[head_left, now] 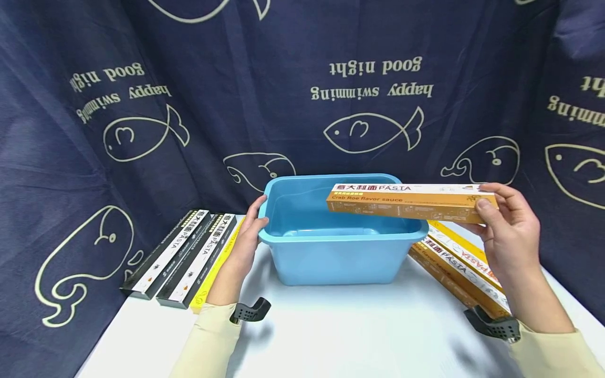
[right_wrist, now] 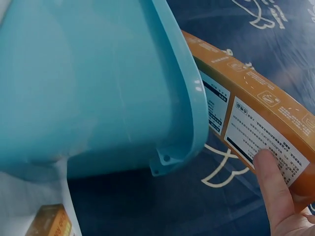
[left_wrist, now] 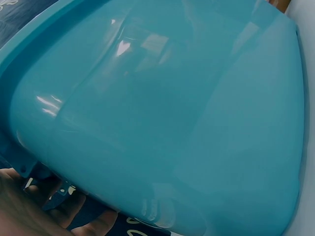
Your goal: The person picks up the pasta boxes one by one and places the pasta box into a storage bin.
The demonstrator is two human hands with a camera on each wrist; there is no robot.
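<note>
My right hand (head_left: 512, 236) pinches one end of a long orange pasta box (head_left: 397, 202), thumb on its printed front. It holds the box roughly level, with its far end over the opening of a light blue plastic bin (head_left: 335, 262). In the right wrist view the underside of the pasta box (right_wrist: 266, 137) shows white label panels, and a fingertip lies against one. At the bin's left end my left hand (head_left: 241, 244) grips the rim. The left wrist view shows its fingers (left_wrist: 101, 222) beneath the bin's edge. Inside the bin, the visible part of the floor is bare.
Two black-and-white pasta boxes (head_left: 200, 262) and a yellow box (head_left: 208, 286) lie side by side left of the bin. On the right, another orange pasta box (head_left: 444, 268) and a yellow one (head_left: 454, 236) lie slanted. Behind hangs a dark blue fish-print curtain (head_left: 283, 79).
</note>
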